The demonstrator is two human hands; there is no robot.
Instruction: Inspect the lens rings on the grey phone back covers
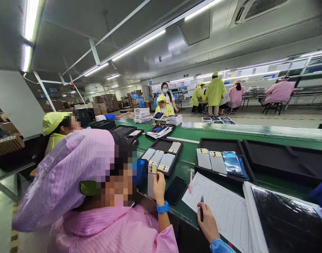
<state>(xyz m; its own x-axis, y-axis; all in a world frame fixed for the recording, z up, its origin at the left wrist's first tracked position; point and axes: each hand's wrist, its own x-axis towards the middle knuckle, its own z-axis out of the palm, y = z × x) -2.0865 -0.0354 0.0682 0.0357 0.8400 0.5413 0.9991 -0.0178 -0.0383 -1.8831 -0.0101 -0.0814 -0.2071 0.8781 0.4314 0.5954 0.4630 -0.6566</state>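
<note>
My right hand [208,222], in a blue sleeve, is closed around black tweezers [202,200] with the tips pointing up and away. It rests over the left edge of a printed paper sheet [221,200] covered in table rows. A pink pen [190,182] lies by the sheet's upper left corner, and a dark phone [175,190] lies left of it. My left hand is out of view. To the left, a co-worker in pink holds up a phone back panel [152,181] in one hand [159,188], a blue band on that wrist.
Black trays [219,142] on the green bench [188,149] hold phone back panels [217,162] and blue shiny pieces [232,163]. Right of the sheet lies a stack with a glossy black top [287,219]. The co-worker's pink cap [68,172] fills the left foreground. Other people work farther back.
</note>
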